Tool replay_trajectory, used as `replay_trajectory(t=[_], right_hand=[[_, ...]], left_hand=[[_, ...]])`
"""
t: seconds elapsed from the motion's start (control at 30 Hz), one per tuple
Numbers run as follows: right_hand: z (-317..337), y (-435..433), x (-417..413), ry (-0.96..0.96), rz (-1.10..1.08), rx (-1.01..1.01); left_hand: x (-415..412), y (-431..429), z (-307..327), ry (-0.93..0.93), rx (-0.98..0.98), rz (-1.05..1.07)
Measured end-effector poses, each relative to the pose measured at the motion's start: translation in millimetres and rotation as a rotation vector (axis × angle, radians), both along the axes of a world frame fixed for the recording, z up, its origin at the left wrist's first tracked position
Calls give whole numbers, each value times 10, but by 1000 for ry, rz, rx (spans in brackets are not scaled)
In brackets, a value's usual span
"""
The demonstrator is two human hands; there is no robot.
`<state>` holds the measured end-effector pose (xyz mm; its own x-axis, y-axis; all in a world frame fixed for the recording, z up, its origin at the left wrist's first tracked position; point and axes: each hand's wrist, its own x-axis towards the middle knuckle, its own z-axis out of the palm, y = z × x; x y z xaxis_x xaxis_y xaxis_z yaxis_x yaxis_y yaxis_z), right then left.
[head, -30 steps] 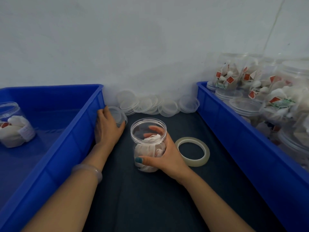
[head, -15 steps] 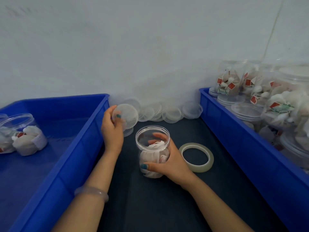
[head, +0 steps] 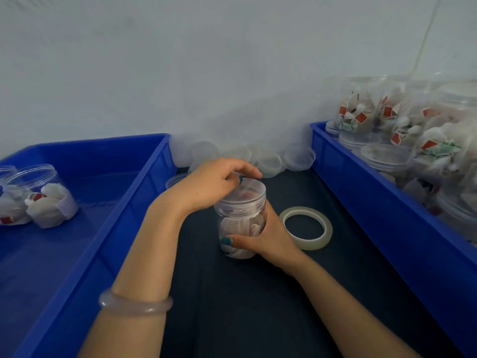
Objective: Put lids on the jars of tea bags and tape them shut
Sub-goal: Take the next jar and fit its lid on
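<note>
Holds a clear plastic jar of tea bags [head: 238, 228] upright on the dark mat [head: 232, 306]. Grips it low on the body with the right hand [head: 268, 237]: thumb, nail painted teal, laid across the near side, fingers wrapped round the far side. Pinches a clear lid [head: 249, 189] with the left hand [head: 206, 183], thumb and forefinger curled over its far rim, other fingers loosely bent above it. Has the lid resting on the jar's mouth, over the threaded neck; cannot tell whether screwed home or only set down. Wears a pale bangle [head: 134, 304] on the left forearm, nearer than the jar.

Has a roll of clear tape [head: 308, 245] lying flat on the mat just right of the jar, close beside the gripping hand; cannot tell whether touching. Has a heap of loose clear lids [head: 268, 161] behind the jar, leaning against the pale wall [head: 206, 73]. Has a blue crate [head: 144, 192] left of the jar, holding two more jars of tea bags [head: 49, 197] at its far left end, well apart from the jar. Has a second blue crate [head: 361, 202] right of the jar, beyond the tape, packed with stacked jars of tea bags [head: 361, 107] showing red tags.
</note>
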<state>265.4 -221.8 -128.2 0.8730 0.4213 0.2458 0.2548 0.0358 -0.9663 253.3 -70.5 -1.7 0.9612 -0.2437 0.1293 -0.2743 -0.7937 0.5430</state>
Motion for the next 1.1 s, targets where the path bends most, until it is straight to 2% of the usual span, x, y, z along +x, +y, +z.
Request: replay_trajectory(t=[0.2, 0.27, 0.6, 0.87, 0.97, 1.1], right_hand=[[-11, -11, 9, -4, -14, -44], [-6, -16, 8, 6, -9, -53], [-78, -4, 97, -22, -13, -164], [-21, -1, 52, -43, -14, -155], [-23, -15, 28, -32, -3, -127], [-44, -30, 15, -6, -14, -51]], left_hand=[[-106, -176, -23, 100, 254, -122], [-122, -207, -64, 110, 364, -48], [-194, -616, -296, -78, 490, 425], [-193, -654, -297, -106, 575, 479], [-199, -565, -230, -10, 519, 373], [-241, -152, -31, 280, 390, -3]])
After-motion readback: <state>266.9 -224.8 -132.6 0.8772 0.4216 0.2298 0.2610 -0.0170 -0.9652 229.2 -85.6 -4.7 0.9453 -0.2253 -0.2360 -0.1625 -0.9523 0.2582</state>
